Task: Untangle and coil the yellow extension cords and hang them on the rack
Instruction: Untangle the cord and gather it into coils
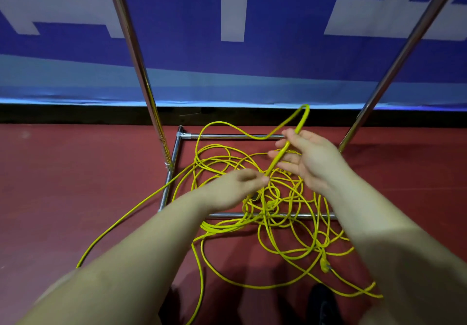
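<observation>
1. The yellow extension cords (275, 213) lay in a loose tangle on the red floor (75, 185), spread across the base frame of the chrome rack (174, 163) and spilling over its near bar toward the person.
2. One strand ran out of the tangle past the rack's left base bar and off across the floor on that side.
3. A yellow plug (325, 266) lay on the floor just nearer than the rack's near bar, toward its right end.
4. The left hand (235, 188) was held above the rack's base, its fingertips pinched on a doubled length of cord (290, 142) at that length's lower end.
5. The right hand (310, 158) was raised over the right half of the rack's base, palm turned leftward, fingers spread and lightly bent, with the doubled cord passing between thumb and fingers; whether it truly gripped the cord, I could not tell.
6. The doubled cord rose from the left hand through the right hand to a narrow bend above the rack's far bar.
7. The rack's two chrome uprights rose from its left and right sides and left the view at the top.
8. Behind the rack stood a blue banner with white blocks (240, 34).
</observation>
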Demonstrator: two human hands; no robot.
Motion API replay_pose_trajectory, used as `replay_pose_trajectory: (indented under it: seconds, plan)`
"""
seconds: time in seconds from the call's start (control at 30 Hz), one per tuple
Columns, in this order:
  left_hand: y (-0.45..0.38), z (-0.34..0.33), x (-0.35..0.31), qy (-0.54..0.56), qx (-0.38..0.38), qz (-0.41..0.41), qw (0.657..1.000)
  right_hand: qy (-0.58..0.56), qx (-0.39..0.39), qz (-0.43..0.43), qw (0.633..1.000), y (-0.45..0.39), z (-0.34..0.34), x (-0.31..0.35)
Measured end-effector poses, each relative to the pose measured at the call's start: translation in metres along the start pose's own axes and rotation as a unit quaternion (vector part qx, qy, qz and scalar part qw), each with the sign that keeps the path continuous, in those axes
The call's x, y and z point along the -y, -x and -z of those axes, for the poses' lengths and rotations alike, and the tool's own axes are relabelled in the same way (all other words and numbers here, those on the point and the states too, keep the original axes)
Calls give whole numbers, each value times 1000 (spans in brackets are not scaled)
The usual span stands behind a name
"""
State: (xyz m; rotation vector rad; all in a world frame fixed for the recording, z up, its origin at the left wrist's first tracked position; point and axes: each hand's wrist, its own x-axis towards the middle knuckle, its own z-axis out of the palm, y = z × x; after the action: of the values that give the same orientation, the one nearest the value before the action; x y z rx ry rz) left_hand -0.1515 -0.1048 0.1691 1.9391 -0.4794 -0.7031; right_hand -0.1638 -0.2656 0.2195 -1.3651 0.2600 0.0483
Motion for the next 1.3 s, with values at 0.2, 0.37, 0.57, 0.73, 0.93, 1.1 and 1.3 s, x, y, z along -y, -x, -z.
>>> replay_pose_trajectory:
  seconds: [0.2,0.37,0.57,0.73,0.93,1.1,1.3]
  plan:
    - [-4,-3,1,-123,-95,-78,985,-169,-30,-11,985,-2,5,14]
    - [-2,3,-21,109,-186,-90,972,-5,-1,-41,999,-3,8,2]
    - [3,30,-36,345,-209,-60,913,123,176,-101,971,10,-7,-17]
    - [3,35,-33,412,-209,-35,886,200,215,-62,954,15,-11,-24]
    - [3,28,-27,329,-138,-8,934,144,137,9,980,12,-3,-4]
    - [10,5,-17,132,-5,22,991,-77,38,27,996,8,8,18]
    - [15,8,-19,42,28,-23,998,-181,-68,46,980,-1,24,23]
